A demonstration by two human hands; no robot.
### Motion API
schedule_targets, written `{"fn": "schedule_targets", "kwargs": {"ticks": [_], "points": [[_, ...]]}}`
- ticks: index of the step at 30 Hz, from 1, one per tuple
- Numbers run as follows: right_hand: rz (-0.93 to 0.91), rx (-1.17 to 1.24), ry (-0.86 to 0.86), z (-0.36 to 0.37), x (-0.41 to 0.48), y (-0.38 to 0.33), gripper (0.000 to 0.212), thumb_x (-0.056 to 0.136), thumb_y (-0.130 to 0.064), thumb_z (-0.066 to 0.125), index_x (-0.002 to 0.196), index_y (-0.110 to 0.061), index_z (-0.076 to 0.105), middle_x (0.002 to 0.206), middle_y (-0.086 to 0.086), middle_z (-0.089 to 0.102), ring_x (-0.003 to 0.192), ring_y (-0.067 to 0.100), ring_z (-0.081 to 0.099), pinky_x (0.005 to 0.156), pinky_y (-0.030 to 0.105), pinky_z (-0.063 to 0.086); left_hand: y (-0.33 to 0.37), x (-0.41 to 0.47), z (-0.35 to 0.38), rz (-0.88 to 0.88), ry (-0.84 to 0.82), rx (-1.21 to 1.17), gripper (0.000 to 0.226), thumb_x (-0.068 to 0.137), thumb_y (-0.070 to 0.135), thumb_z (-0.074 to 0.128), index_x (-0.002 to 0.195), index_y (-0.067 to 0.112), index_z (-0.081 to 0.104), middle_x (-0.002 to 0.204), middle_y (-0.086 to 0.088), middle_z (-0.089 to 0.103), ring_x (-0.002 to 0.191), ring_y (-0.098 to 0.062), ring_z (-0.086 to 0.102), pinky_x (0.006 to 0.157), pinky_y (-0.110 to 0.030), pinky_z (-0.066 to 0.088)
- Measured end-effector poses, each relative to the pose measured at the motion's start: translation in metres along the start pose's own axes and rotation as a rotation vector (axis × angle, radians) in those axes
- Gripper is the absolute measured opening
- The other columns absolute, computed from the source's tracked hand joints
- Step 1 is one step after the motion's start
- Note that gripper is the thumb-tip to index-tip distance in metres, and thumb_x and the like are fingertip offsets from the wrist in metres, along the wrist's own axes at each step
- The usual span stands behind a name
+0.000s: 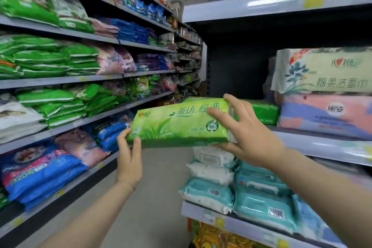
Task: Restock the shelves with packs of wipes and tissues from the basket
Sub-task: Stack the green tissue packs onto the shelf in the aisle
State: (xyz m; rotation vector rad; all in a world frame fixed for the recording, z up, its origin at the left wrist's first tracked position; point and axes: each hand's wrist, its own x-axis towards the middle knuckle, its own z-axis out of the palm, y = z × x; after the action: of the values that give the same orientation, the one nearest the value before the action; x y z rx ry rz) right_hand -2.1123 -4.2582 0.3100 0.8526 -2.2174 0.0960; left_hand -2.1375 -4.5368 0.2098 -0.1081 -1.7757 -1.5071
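- The left shelving [60,79] is grey metal, several tiers running away down the aisle. It carries soft, pillow-like green packs [40,60] lying flat in stacks, and glossy blue bags [40,173] on a lower tier.
- The left hand [128,159] grips the near-left corner of the green tissue pack [177,125]. The thumb lies curled on the front edge, and the other fingers are wrapped around the end.
- The green tissue pack is held in the air over the pale aisle floor [157,187], level with the middle tier of the right shelving.
- The pack's long axis runs left to right and is nearly level. Its printed face is tipped up toward the camera, with the lettering upright.
- It is a rectangular brick in shiny, slightly crinkled plastic film: light green on the face, darker green along the lower side.
- The right hand [245,137] clamps the pack's right end. Its fingers are spread over the face and the top corner, and its thumb is tucked under the bottom edge.
- A second green pack [263,110] lies on the right shelf [322,145], just behind that hand.
- Further right, a cream pack [326,70] printed with plants sits on top of a pink pack [326,112]. Both are soft and bulging.
- On the lower shelf [221,219], teal wipes packs [261,201] with flip lids and barcodes lie in leaning stacks beside white wipes packs [211,171].
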Motion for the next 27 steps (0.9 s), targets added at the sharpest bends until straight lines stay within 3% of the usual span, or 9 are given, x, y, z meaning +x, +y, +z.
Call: {"fn": "schedule_targets", "kwargs": {"ticks": [3,6,11,15,16,18,20,23,27], "points": [[0.218,0.188,-0.039,-0.013,0.019,0.023,0.071,0.086,-0.039,0.066,0.146,-0.032,0.029,0.158,0.01,0.006,0.137,0.023,0.015,0.111,0.041,0.022,0.028,0.04,0.023,-0.029,0.087,-0.115,0.02,0.094,0.035,0.053,0.113,0.039,0.05,0.105,-0.001,0.059,0.088,-0.005,0.058,0.091,-0.05,0.048],[0.365,0.296,-0.039,-0.022,0.033,0.045,0.072,0.086,-0.035,0.067,0.146,-0.035,0.027,0.16,0.004,0.002,0.144,0.023,0.012,0.114,0.037,0.019,0.051,0.073,0.046,-0.016,0.085,-0.112,0.019,0.093,0.04,0.051,0.108,0.052,0.051,0.097,-0.007,0.06,0.08,-0.023,0.055,0.082,-0.053,0.05],[0.477,0.208,0.054,-0.02,0.038,0.076,0.064,0.091,-0.025,0.063,0.147,-0.02,0.032,0.154,0.006,0.024,0.137,0.026,0.031,0.109,0.036,0.03,0.076,0.102,0.086,-0.093,-0.069,-0.147,0.053,0.096,0.004,0.04,0.139,0.036,0.04,0.141,0.002,0.046,0.07,0.0,0.051,0.066,-0.019,0.045],[0.453,-0.082,0.008,-0.001,0.027,0.092,0.049,0.088,-0.005,0.06,0.134,0.003,0.043,0.133,0.022,0.045,0.12,0.039,0.04,0.102,0.045,0.034,0.08,0.095,0.109,-0.157,-0.282,0.017,0.067,0.097,0.004,0.042,0.152,0.031,0.014,0.121,0.016,0.043,0.071,-0.001,0.045,0.055,-0.012,0.039],[0.421,-0.127,0.01,0.004,0.024,0.093,0.052,0.083,0.004,0.061,0.132,0.006,0.044,0.131,0.025,0.047,0.121,0.042,0.04,0.103,0.047,0.034,0.08,0.094,0.113,-0.182,-0.332,0.036,0.071,0.096,0.004,0.042,0.152,0.033,0.008,0.115,0.017,0.045,0.073,-0.01,0.05,0.06,-0.02,0.042],[0.36,-0.193,0.039,0.013,0.02,0.094,0.065,0.066,0.018,0.064,0.128,0.012,0.046,0.128,0.029,0.05,0.122,0.047,0.042,0.104,0.052,0.036,0.082,0.093,0.118,-0.22,-0.394,0.104,0.077,0.095,0.009,0.043,0.151,0.039,-0.002,0.143,0.004,0.038,0.109,-0.03,0.055,0.085,-0.038,0.047],[0.331,-0.255,0.077,0.017,0.019,0.091,0.071,0.056,0.019,0.066,0.125,0.013,0.049,0.127,0.032,0.05,0.119,0.05,0.044,0.1,0.057,0.04,0.086,0.095,0.114,-0.218,-0.446,0.321,0.078,0.095,0.02,0.045,0.149,0.042,-0.007,0.16,-0.005,0.005,0.142,-0.036,0.022,0.109,-0.048,0.03],[0.273,-0.325,0.109,0.015,0.018,0.079,0.06,0.059,0.008,0.064,0.118,0.007,0.056,0.132,0.034,0.046,0.118,0.051,0.044,0.089,0.058,0.044,0.092,0.089,0.094,-0.031,-0.429,0.809,0.072,0.093,0.031,0.046,0.15,0.039,0.002,0.161,-0.005,0.0,0.144,-0.034,0.008,0.109,-0.051,0.023],[0.097,-0.337,0.073,0.018,0.015,0.048,0.046,0.067,-0.019,0.044,0.106,-0.002,0.06,0.127,0.026,0.053,0.113,0.039,0.043,0.079,0.047,0.047,0.087,0.067,0.065,0.283,-0.385,0.977,0.052,0.09,0.035,0.049,0.14,0.025,0.034,0.147,-0.001,0.032,0.132,-0.027,0.03,0.1,-0.045,0.034]]}}
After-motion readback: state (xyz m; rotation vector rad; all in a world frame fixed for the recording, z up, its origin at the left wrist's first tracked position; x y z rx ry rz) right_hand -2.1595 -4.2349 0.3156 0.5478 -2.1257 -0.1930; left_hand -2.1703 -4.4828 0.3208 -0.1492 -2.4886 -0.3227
